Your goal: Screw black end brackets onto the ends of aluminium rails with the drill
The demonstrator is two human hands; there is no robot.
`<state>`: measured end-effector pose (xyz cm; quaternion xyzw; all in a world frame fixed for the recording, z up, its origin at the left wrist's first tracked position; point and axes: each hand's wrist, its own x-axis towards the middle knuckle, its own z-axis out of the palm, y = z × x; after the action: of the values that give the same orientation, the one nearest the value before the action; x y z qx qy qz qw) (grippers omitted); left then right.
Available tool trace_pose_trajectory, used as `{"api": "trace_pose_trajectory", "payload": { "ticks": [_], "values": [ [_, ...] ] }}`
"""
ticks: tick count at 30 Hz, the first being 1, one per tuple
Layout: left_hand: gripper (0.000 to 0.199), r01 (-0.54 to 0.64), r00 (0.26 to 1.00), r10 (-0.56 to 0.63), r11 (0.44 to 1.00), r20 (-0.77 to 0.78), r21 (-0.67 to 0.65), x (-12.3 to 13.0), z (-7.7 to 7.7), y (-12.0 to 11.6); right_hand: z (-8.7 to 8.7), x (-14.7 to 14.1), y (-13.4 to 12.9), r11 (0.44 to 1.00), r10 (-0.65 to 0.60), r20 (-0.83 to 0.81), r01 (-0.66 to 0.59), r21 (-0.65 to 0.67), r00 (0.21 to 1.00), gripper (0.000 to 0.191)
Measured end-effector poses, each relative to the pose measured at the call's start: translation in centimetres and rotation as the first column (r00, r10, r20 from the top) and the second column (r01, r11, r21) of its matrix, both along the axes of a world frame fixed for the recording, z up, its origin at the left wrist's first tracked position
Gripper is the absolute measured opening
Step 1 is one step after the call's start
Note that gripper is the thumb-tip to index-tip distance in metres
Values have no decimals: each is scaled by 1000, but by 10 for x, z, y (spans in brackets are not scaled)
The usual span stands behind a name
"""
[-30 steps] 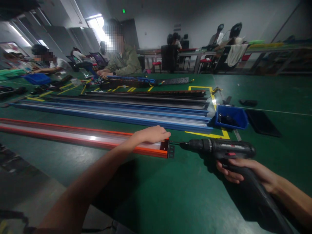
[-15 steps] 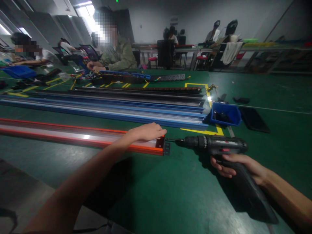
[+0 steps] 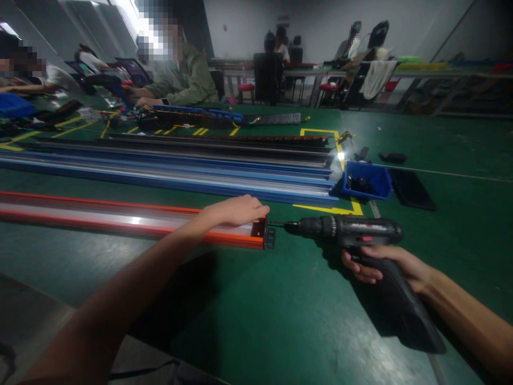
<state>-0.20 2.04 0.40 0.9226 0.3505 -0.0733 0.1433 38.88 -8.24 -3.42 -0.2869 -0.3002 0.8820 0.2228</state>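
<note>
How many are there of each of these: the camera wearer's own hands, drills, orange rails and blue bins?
Own hands: 2, the left hand and the right hand
Drill: 1
Orange rail: 1
Blue bins: 2, the near bin at right and the far bin, cut off at the left edge
Total: 6

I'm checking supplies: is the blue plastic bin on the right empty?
Not empty: small dark parts lie inside the blue plastic bin; how many cannot be told.
</note>
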Motion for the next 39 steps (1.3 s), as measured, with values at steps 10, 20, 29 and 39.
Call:
{"api": "trace_pose_trajectory", "payload": {
  "ticks": [10,20,29,39],
  "values": [
    [41,23,999,-21,999,-48,41,0,1,-1,0,-1,0,997,32,11,-32,65,999,25],
    [42,26,997,-22,998,-72,53,0,-1,0,0,-3,-1,999,8,-5,-7,46,1000,25],
    [47,-26,999,26,1000,-27,-3,2,2,-1,-2,-1,-1,998,-18,13,18,52,1000,25],
    [43,14,998,-11,999,-56,40,1,2,0,-2,-1,0,997,-17,20,15,73,1000,25]
  ]
}}
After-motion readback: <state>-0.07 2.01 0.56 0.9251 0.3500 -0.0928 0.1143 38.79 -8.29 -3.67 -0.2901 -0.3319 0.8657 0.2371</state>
